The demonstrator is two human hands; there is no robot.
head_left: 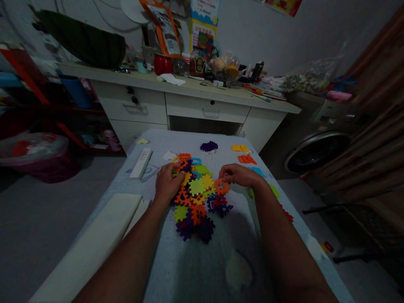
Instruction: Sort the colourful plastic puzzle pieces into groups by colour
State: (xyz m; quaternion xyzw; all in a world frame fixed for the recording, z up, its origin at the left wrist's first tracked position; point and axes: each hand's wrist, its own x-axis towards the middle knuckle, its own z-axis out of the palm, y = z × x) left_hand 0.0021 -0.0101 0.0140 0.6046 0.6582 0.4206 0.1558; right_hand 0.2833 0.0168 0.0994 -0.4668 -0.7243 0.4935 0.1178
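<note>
A flat cluster of interlocking plastic pieces (197, 198), orange, green, yellow and purple, lies in the middle of a grey cloth-covered table (195, 269). My left hand (167, 183) rests on the cluster's left edge, fingers curled over orange and yellow pieces. My right hand (238, 174) pinches an orange piece (221, 186) at the cluster's right edge. Loose stacks lie beyond: purple pieces (208, 146), yellow pieces (240, 148), orange pieces (246, 159), a blue one behind my right hand.
A white box (141, 163) lies at the table's left, and a long white board (94, 244) at the near left edge. Behind stands a cluttered white desk (176, 94) with drawers. A washing machine (318, 147) is at the right, a red basin (38, 153) at the left.
</note>
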